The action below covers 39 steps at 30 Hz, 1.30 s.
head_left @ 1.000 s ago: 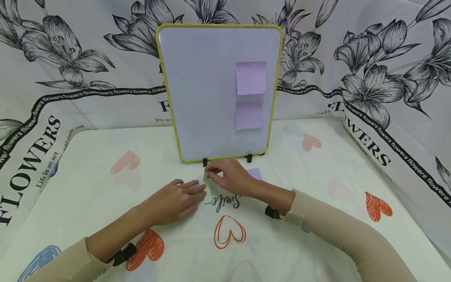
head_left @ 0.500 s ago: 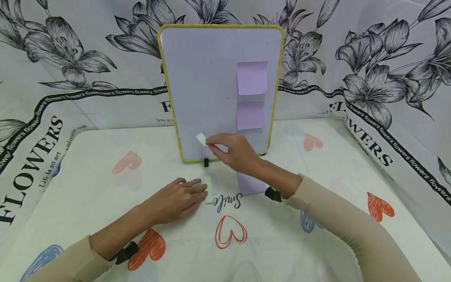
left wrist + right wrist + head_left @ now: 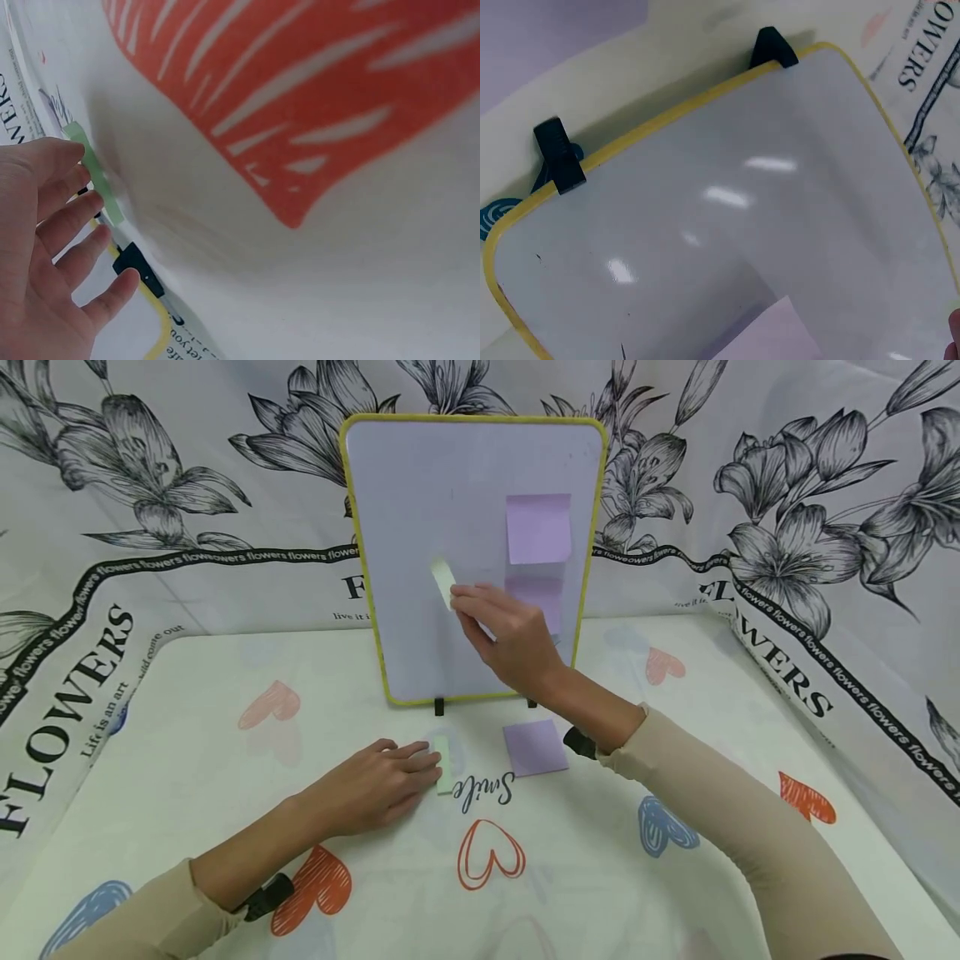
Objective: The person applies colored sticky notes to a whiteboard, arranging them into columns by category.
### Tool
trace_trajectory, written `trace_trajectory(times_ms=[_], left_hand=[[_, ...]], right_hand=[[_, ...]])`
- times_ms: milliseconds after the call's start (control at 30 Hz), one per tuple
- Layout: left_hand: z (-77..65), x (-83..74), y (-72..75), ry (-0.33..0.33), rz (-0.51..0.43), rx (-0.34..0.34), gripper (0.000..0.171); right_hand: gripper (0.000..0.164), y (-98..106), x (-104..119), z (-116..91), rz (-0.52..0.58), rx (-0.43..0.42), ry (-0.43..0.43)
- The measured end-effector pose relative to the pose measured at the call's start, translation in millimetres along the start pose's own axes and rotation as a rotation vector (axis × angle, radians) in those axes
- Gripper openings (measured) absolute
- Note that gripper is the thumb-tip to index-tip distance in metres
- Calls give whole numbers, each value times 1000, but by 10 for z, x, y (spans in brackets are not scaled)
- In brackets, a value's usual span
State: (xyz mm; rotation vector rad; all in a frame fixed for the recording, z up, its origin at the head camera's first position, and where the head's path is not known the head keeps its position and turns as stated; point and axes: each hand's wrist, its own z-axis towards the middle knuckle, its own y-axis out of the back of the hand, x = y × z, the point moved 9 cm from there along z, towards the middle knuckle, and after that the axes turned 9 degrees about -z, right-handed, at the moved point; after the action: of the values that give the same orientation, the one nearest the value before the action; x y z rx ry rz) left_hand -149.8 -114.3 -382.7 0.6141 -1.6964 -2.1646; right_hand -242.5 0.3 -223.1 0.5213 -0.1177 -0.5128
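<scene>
My right hand (image 3: 517,639) pinches a narrow pale green sticky note (image 3: 442,583) by its lower end, in front of the whiteboard (image 3: 420,485). Only a bit of that hand's fingertips (image 3: 954,334) enters the right wrist view. Two purple sticky notes, an upper one (image 3: 538,529) and a lower one (image 3: 546,596), are on the board's right side; the hand partly covers the lower. On the table, my left hand (image 3: 375,789) lies with its fingertips at a narrow green sticky note pad (image 3: 444,768). The left wrist view shows its fingers loosely extended beside the pad.
A purple sticky note pad (image 3: 535,747) lies on the table in front of the board. Black feet, one at the left (image 3: 439,706), hold up the yellow-framed board. Behind stands a flower-print cloth (image 3: 172,593), and printed hearts (image 3: 491,856) mark the table cover.
My right hand has lifted the green sticky note off the pad and carried it up before the whiteboard, uncovering the purple pad. The left hand has stayed beside the green pad.
</scene>
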Motion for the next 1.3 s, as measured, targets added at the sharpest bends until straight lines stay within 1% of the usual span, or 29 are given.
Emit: trace_trajectory(times_ms=[200,433,567,767,1000,1300], left_hand=[[-1,-2,-7,-12,4,-10,26],[-5,-35,-21,-35,29,6,27],[3,-33,-20,-27,19,6,26],[10,-23,-10,-13,-1,-1,24],[5,-15,-17,11,-17,-2,29],[7,-5,-34,29,-36,10,32]], right_hand=[[11,42,-176,148,8,-62,-56],[14,60,-288,321,-22,-118,-111],[15,53,-355,375,-39,-134,-141],[16,1,-420,389,-45,-104,-165],[15,-53,-458,379,-43,-59,-191],[16,-87,-473,364,-43,-6,-228]])
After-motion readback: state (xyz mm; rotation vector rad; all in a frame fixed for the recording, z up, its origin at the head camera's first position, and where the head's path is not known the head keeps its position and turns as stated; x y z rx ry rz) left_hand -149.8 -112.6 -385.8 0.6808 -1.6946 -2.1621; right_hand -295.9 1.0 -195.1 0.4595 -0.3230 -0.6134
